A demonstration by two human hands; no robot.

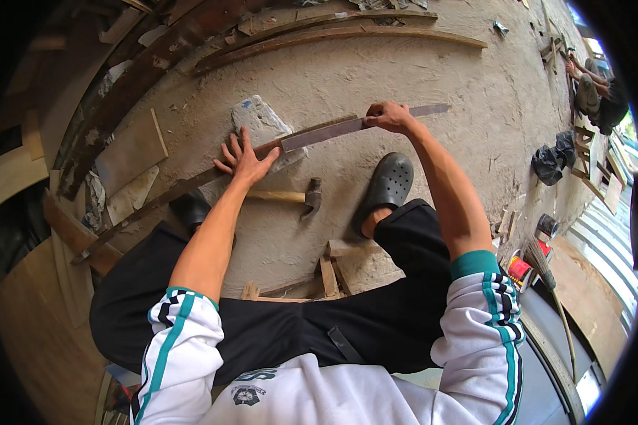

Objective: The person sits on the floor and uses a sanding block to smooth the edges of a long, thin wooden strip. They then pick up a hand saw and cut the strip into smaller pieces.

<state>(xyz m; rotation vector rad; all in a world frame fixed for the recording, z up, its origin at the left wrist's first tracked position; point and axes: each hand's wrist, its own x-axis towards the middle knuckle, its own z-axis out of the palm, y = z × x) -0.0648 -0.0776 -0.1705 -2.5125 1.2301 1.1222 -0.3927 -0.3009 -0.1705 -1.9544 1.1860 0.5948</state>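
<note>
My right hand grips a long, flat, dark grey metal strip from above. The strip's near-left end lies close to my left hand, and its far end points right over the floor. My left hand rests with fingers spread on a long, narrow wooden strip. This wood runs from the lower left up under the metal, against a rough pale concrete block. I cannot tell whether the metal and wood are joined. Between my feet lies a hammer with a wooden handle.
Long boards lie at the far side. Plywood pieces lean at the left. On the right are a black plastic bag, cans and a broom. Another person works at the far right.
</note>
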